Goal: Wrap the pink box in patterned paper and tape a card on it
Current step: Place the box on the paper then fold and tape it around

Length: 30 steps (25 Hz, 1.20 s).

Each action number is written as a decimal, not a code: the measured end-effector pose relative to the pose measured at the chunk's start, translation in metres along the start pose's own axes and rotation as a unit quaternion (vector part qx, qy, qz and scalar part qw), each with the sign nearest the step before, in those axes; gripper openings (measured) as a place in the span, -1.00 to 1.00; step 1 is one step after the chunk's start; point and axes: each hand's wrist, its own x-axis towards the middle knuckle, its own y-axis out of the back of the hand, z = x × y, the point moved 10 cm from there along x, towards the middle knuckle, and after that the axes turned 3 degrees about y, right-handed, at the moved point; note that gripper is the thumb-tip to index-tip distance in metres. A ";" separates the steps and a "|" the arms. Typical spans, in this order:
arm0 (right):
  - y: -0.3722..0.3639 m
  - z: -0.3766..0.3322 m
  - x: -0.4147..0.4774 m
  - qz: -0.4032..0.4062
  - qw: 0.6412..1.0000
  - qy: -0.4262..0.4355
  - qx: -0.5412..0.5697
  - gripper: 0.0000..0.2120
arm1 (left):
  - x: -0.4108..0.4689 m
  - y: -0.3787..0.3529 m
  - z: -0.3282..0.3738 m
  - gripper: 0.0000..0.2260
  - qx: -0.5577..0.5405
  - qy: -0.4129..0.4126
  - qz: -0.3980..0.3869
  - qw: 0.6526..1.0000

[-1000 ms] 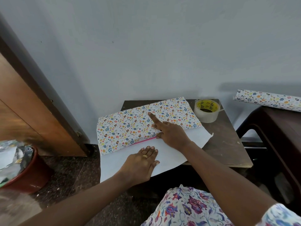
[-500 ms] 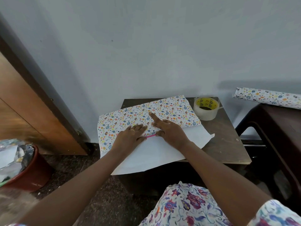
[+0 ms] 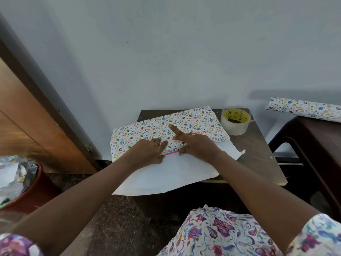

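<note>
The patterned paper (image 3: 195, 122) is folded over the pink box (image 3: 171, 153), of which only a thin pink edge shows between my hands. The paper's white underside (image 3: 173, 174) spreads toward me and hangs over the table's front edge. My left hand (image 3: 149, 151) lies flat on the folded flap, fingers together, pressing it down. My right hand (image 3: 195, 145) presses beside it, its index finger stretched out along the paper. Neither hand holds anything. No card is in view.
A roll of clear tape (image 3: 235, 121) with a yellow core stands at the back right of the small dark table (image 3: 258, 157). A roll of patterned paper (image 3: 304, 109) lies on a dark stand at right. A red bin (image 3: 29, 193) sits on the floor at left.
My left hand has moved from the white underside up onto the patterned flap beside my right hand. My right hand has stayed pressing on the flap.
</note>
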 end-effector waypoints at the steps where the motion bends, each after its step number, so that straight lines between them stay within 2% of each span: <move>1: -0.001 0.000 0.001 -0.006 1.000 0.005 -0.013 -0.05 | 0.002 0.005 0.002 -0.41 0.036 0.000 0.024 0.999; 4: -0.002 -0.004 0.000 0.010 0.995 0.060 -0.083 -0.05 | 0.005 0.003 0.003 -0.42 0.034 -0.040 -0.015 0.998; 7: 0.003 -0.014 -0.008 0.095 0.969 0.146 -0.173 -0.11 | 0.009 0.007 -0.011 -0.46 -0.011 -0.034 0.045 0.998; 9: 0.006 -0.019 -0.008 0.129 0.959 0.166 -0.190 -0.13 | 0.009 0.004 -0.011 -0.50 -0.045 -0.051 0.037 0.997; 10: 0.008 -0.019 -0.006 0.138 0.957 0.170 -0.189 -0.14 | 0.010 0.009 -0.014 -0.53 -0.046 -0.059 0.070 0.995; 12: 0.012 -0.015 0.000 0.137 0.963 0.154 -0.174 -0.13 | 0.007 0.017 -0.019 -0.55 -0.046 -0.066 0.065 0.995; 15: 0.016 -0.005 0.016 0.076 0.983 0.083 -0.144 -0.04 | 0.005 0.036 -0.035 -0.50 -0.111 0.000 0.146 0.983; 17: 0.020 -0.004 0.022 0.049 0.985 0.072 -0.146 0.01 | -0.012 0.045 -0.016 -0.61 -0.104 0.036 0.197 0.974; 18: 0.023 -0.004 0.024 0.037 0.986 0.066 -0.148 0.04 | -0.020 0.043 0.003 -0.64 -0.105 0.042 0.171 0.979; 19: 0.026 -0.004 0.027 0.021 0.987 0.060 -0.145 0.06 | -0.028 0.032 0.033 -0.57 -0.142 -0.003 0.127 0.982; 20: 0.028 -0.003 0.030 0.006 0.989 0.055 -0.138 0.07 | -0.036 0.022 0.058 -0.40 -0.204 -0.038 0.075 0.975; 22: 0.032 -0.005 0.033 -0.008 0.991 0.049 -0.122 0.07 | -0.051 0.000 0.087 -0.14 -0.173 -0.050 -0.050 0.982; 23: 0.035 -0.005 0.033 -0.006 0.992 0.044 -0.120 0.07 | -0.052 -0.001 0.090 -0.16 -0.159 -0.048 -0.069 0.984; 26: 0.046 -0.008 0.034 -0.011 0.991 0.033 -0.125 0.07 | -0.050 0.009 0.085 -0.43 -0.162 -0.047 -0.067 0.983; 28: 0.056 -0.009 0.034 -0.013 0.992 0.017 -0.121 0.08 | -0.056 0.017 0.086 -0.45 -0.152 -0.076 -0.092 0.981; 30: 0.073 -0.013 0.035 -0.025 0.993 -0.012 -0.111 0.07 | -0.068 0.037 0.097 -0.48 -0.144 -0.118 -0.049 0.981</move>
